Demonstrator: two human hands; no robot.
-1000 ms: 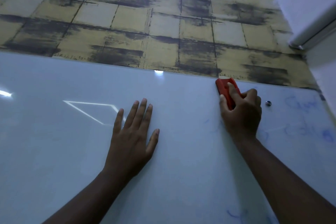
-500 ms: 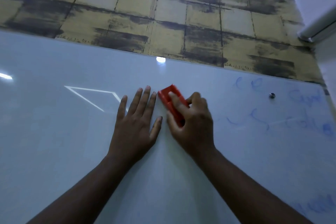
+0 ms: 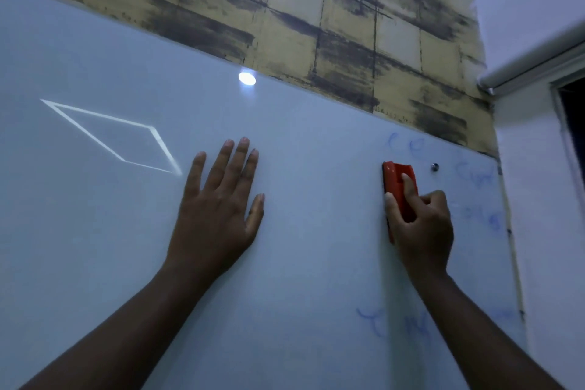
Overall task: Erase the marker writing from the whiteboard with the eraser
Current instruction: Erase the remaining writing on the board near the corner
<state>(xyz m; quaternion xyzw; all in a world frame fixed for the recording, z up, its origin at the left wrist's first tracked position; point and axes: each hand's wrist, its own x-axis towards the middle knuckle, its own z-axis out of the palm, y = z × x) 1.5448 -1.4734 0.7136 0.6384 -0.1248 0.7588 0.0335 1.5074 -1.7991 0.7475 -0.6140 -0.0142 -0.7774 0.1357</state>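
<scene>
Right hand (image 3: 421, 225) grips the upright red plastic eraser (image 3: 399, 187); faint blue marker writing (image 3: 474, 174) lies just right; left hand (image 3: 218, 209) flat.

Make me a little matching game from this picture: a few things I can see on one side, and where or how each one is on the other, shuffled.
Things:
1. eraser
2. left hand
3. blue writing
4. metal stud

States:
A. flat on the whiteboard, fingers straight
B. faint, near the board's right edge
C. red, gripped by the right hand
D. small and shiny, just right of the eraser's top

Pairs: 1-C, 2-A, 3-B, 4-D
</scene>
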